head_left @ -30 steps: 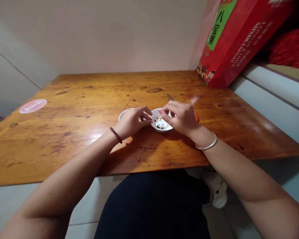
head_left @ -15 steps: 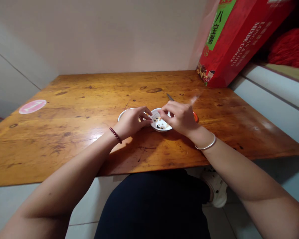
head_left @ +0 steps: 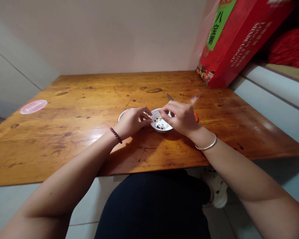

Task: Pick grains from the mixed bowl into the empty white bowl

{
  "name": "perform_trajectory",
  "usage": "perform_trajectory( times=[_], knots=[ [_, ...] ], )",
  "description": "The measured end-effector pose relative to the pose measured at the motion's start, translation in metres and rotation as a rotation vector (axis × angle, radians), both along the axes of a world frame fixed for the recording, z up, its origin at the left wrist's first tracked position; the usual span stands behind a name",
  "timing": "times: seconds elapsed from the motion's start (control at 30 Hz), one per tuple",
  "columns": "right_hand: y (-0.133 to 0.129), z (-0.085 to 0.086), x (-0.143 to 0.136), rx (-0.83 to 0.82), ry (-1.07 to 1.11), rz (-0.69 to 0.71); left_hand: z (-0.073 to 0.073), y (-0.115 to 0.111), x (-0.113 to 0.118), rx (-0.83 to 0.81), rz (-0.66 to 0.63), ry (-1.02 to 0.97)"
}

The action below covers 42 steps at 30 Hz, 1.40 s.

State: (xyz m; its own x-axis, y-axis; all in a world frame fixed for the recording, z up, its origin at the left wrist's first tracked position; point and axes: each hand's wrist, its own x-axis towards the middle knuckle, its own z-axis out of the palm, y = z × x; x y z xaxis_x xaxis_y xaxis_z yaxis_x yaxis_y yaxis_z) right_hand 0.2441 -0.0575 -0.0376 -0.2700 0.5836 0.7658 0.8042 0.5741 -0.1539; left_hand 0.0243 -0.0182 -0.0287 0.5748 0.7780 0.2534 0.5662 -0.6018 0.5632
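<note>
Near the middle of the wooden table stands a white bowl (head_left: 161,125) with several small dark and pale pieces in it. A second white bowl (head_left: 120,116) is mostly covered by my left hand (head_left: 134,122). The fingertips of my left hand meet the near bowl's left rim, thumb and fingers slightly apart; whether they hold anything is too small to see. My right hand (head_left: 178,116) is over the bowl's right side, its thumb and index finger pinched together on something I cannot make out. An orange-red object (head_left: 196,117) shows behind my right hand.
A pointed metal tip (head_left: 169,97) lies beyond my right hand on the wooden table (head_left: 72,122). A tall red box (head_left: 229,43) stands at the back right. A pink round sticker (head_left: 33,107) is at the left. A wall borders the back.
</note>
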Motion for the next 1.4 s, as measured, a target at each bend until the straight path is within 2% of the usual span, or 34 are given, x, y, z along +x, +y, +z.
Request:
perform_trajectory(
  times=[0.93, 1.23, 1.4],
  knots=[
    [0.0008, -0.0016, -0.0009, -0.001, -0.027, 0.011, -0.0043, 0.0015, -0.0005, 0.017, -0.012, -0.047],
    [0.0018, 0.0033, 0.0008, 0.17, 0.2, -0.107, 0.0008, -0.0007, 0.0053, 0.099, 0.062, -0.211],
    [-0.0006, 0.0056, 0.0006, 0.238, 0.234, -0.087, 0.0026, -0.0004, 0.0054, 0.067, 0.049, -0.368]
  ],
)
